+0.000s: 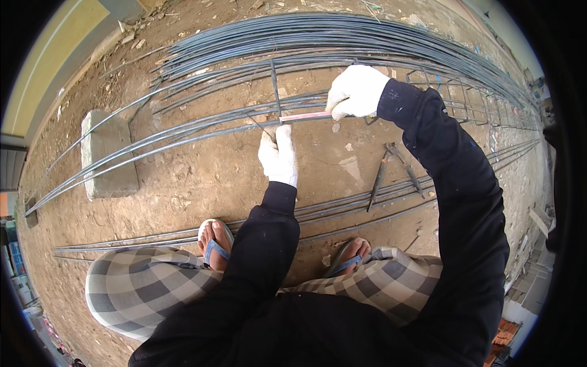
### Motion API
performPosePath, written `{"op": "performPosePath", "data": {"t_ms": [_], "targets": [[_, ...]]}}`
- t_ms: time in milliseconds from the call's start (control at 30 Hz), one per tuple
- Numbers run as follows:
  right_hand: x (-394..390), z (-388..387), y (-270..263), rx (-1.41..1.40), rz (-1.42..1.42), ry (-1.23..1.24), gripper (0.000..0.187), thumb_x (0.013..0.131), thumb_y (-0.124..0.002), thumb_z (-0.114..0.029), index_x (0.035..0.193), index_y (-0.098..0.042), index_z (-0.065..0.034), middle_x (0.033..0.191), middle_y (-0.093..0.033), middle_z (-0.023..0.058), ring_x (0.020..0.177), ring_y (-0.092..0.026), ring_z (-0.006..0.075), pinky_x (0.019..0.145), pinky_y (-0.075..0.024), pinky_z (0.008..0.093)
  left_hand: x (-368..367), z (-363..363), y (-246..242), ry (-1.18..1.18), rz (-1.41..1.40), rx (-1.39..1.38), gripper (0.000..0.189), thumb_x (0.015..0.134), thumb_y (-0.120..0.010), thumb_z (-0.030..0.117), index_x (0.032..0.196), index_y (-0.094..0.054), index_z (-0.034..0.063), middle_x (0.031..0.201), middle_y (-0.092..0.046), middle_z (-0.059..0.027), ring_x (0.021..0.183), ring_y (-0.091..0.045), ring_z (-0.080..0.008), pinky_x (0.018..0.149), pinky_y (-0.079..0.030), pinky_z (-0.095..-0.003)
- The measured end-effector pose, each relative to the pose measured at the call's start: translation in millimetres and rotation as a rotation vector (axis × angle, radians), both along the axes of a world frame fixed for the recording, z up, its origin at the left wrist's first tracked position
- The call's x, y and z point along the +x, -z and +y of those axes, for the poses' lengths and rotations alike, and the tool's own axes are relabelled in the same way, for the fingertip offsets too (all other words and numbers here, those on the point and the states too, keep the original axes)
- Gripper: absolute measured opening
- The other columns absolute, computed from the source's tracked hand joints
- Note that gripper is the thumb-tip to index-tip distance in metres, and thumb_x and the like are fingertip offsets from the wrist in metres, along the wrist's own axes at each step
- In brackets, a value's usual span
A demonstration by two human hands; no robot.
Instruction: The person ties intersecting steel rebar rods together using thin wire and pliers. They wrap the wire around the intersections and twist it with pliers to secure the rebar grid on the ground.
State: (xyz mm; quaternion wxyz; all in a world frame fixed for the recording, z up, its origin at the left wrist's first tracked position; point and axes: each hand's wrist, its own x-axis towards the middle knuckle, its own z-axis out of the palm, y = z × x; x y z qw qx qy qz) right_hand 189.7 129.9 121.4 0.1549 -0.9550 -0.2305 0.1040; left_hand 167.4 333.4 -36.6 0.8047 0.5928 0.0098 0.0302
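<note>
In a white knit glove, my left hand [279, 156] is below the front bar of a raised bundle of steel reinforcing bars [183, 130]. A thin dark wire [260, 124] runs into its closed fingers. Just above the fingertips, the lower corner of a steel stirrup [275, 87] meets the front bar. My right hand [355, 94], gloved too, is closed around one end of a flat pinkish strip [305, 116]. That strip lies along the front bar, its free end beside the stirrup. Another stirrup's corner shows partly behind my right hand.
A concrete block [110, 156] supports the bars at left. Beyond lies a large stack of rebar [293, 41]; a tied rebar cage [463, 98] extends right. Long-handled pincers [394, 167] rest over bars [344, 211] near my sandalled feet [215, 243].
</note>
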Motion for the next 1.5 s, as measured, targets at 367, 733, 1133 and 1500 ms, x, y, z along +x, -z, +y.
{"op": "performPosePath", "data": {"t_ms": [367,733,1133,1500], "targets": [[2,3,3,-0.107,0.037,0.030,0.023,0.072,-0.076,-0.028,0.091,-0.076,-0.0138,0.087,-0.069,0.0080,0.088,-0.065,0.0289,0.078,-0.0511,0.0405,4,9,-9,0.019,0.079,0.061,0.017,0.096,-0.062,0.017,0.104,-0.064,0.0014,0.077,-0.059,0.0031,0.061,-0.045,-0.0029,0.054,-0.037,-0.0205],[-14,9,-15,-0.069,0.033,0.041,0.021,0.072,-0.075,-0.026,0.088,-0.077,-0.0124,0.082,-0.070,0.0077,0.083,-0.066,0.0265,0.073,-0.0517,0.0405,9,4,22,-0.203,-0.213,0.012,0.034,0.100,-0.054,0.027,0.123,-0.059,0.0009,0.093,-0.063,-0.0020,0.069,-0.051,-0.0062,0.062,-0.043,-0.0224],[-52,36,30,-0.405,0.266,0.016,0.032,0.074,-0.073,-0.034,0.098,-0.076,-0.0129,0.090,-0.071,0.0094,0.090,-0.067,0.0295,0.077,-0.0527,0.0425,1,26,4,-0.313,0.187,-0.354,0.027,0.100,-0.049,0.026,0.119,-0.056,0.0089,0.097,-0.057,-0.0007,0.069,-0.048,-0.0077,0.062,-0.040,-0.0229],[21,58,-16,-0.036,-0.337,0.049,0.021,0.089,-0.059,-0.026,0.098,-0.072,-0.0126,0.096,-0.070,0.0089,0.094,-0.064,0.0306,0.084,-0.0507,0.0414,-30,60,34,-0.353,-0.049,0.374,0.020,0.098,-0.054,0.014,0.113,-0.058,0.0004,0.100,-0.064,-0.0079,0.092,-0.058,-0.0154,0.086,-0.046,-0.0282]]}}
